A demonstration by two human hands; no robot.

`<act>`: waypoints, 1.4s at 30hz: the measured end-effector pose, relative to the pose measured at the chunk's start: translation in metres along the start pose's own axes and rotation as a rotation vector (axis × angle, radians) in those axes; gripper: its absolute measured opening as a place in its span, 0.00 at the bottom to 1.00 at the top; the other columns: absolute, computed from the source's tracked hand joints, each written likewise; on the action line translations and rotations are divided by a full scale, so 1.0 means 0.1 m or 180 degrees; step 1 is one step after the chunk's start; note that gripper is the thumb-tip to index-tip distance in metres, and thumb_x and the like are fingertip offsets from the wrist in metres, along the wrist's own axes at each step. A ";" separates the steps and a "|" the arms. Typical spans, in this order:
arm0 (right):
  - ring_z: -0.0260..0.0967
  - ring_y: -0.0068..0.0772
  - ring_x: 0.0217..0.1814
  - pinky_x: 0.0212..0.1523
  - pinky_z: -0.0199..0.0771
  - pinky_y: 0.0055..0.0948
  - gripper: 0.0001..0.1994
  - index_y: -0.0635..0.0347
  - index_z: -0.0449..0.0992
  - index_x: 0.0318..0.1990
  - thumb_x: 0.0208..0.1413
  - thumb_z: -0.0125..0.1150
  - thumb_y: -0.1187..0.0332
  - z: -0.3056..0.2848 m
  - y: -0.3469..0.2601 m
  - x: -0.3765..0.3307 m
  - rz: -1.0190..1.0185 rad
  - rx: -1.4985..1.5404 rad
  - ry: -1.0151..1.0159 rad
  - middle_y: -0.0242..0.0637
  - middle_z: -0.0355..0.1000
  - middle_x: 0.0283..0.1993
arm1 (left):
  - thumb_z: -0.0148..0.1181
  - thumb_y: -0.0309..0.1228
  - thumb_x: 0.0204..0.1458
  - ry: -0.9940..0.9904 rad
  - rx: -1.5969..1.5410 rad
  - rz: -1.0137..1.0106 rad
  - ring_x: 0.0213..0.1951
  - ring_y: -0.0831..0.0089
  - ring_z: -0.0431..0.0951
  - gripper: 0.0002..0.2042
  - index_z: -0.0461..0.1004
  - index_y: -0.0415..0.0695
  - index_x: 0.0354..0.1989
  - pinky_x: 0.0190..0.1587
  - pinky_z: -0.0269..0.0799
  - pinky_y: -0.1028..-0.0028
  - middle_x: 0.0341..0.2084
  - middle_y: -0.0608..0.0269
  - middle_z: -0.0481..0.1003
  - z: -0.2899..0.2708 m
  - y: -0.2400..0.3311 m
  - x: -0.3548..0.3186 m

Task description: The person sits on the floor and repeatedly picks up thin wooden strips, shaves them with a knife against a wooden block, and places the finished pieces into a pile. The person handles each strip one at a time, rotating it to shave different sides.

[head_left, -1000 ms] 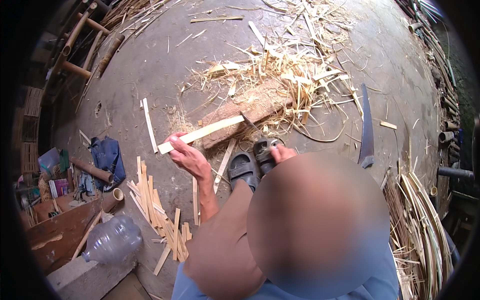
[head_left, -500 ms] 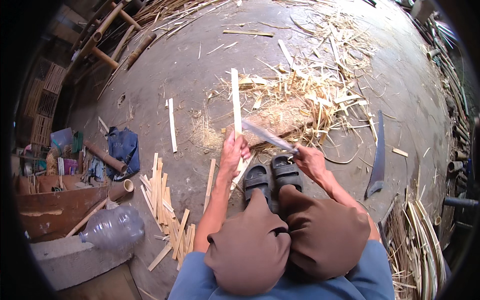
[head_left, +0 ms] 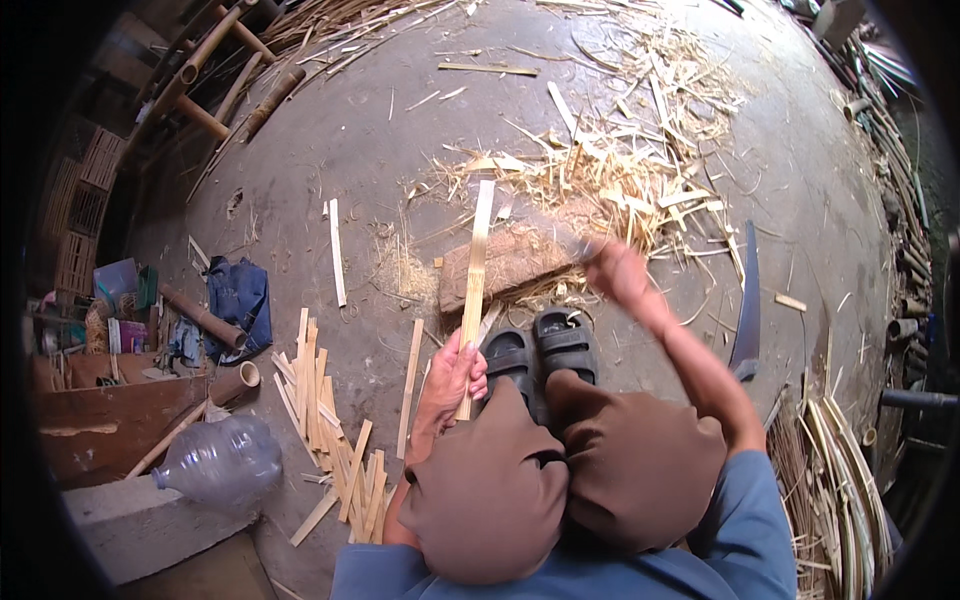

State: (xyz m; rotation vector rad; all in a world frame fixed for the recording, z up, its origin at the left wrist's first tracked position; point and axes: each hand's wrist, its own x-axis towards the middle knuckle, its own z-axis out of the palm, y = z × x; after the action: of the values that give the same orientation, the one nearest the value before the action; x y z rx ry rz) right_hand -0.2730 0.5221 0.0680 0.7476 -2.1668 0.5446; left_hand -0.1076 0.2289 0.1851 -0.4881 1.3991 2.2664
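Note:
My left hand (head_left: 453, 382) is closed round a pale bamboo strip (head_left: 478, 250), which stands up from the fist and leans slightly right, in front of the sandals. My right hand (head_left: 616, 272) is raised over the right end of a rough wooden block (head_left: 515, 260), its fingers wrapped round a knife handle. Motion smears the knife blade (head_left: 540, 226), which points left toward the strip but looks apart from it. The block lies on the floor among shavings (head_left: 640, 185).
Cut strips (head_left: 325, 400) lie in a pile at the left, near a clear plastic bottle (head_left: 222, 455) and blue cloth (head_left: 240, 300). A handsaw (head_left: 748, 310) lies at the right, with bundled long strips (head_left: 840, 480) nearer. Black sandals (head_left: 565, 345) are close to the block.
My left hand has drawn the bamboo strip down toward my knees. My right hand has lifted the knife up and away from the strip.

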 end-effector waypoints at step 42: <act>0.67 0.28 0.28 0.32 0.69 0.30 0.18 0.59 0.77 0.50 0.56 0.60 0.58 -0.39 -0.50 -1.13 0.3365 0.1349 -0.2679 0.37 0.71 0.28 | 0.62 0.32 0.51 0.3147 0.3845 0.0975 0.47 0.50 0.71 0.16 0.66 0.43 0.45 0.50 0.67 0.55 0.41 0.50 0.71 -2.24 -1.77 -0.25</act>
State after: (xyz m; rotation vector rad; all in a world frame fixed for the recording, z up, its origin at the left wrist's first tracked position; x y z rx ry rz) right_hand -0.1592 0.5463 0.0116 -0.1183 -3.2304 1.4457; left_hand 0.0233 0.0935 -0.0312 -1.0006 3.0564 0.8340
